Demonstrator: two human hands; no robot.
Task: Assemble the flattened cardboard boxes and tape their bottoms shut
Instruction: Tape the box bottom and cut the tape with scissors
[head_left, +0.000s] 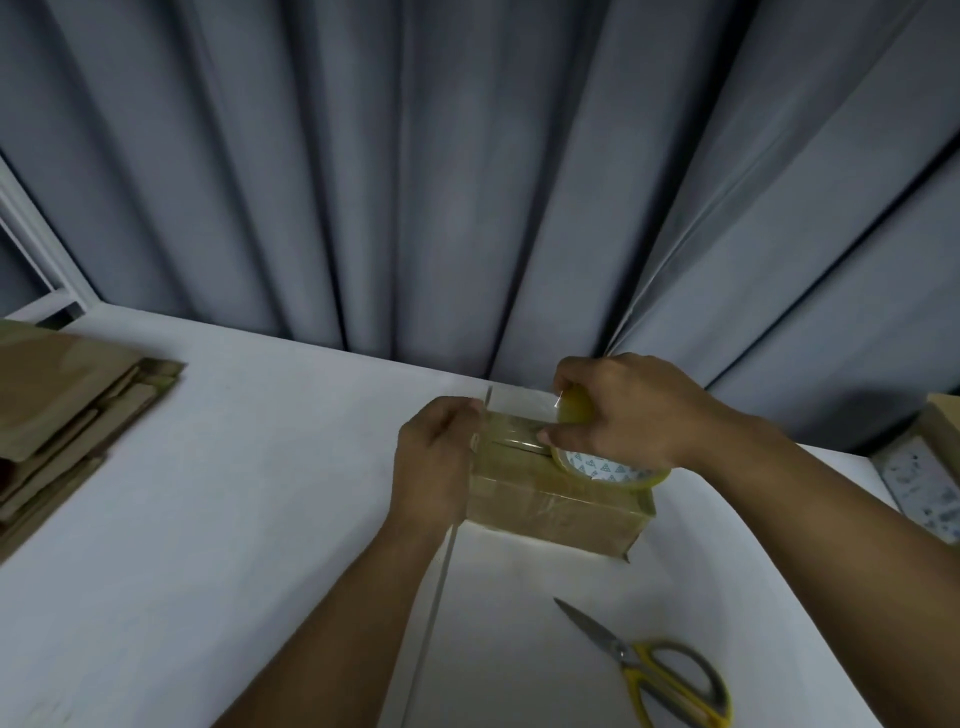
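Note:
A small brown cardboard box (561, 509) stands on the white table (234, 493), its flaps closed on top. My right hand (623, 415) grips a roll of clear tape (608, 470) lying over the box's top right. A clear strip runs from the roll leftward across the flap seam. My left hand (436, 462) is at the box's left end, its fingers curled over the strip's end and the box's edge.
A stack of flattened cardboard boxes (67, 415) lies at the table's left edge. Yellow-handled scissors (654, 665) lie in front of the box on the right. Another box (935, 467) sits at the far right. Grey curtains (467, 182) hang behind the table.

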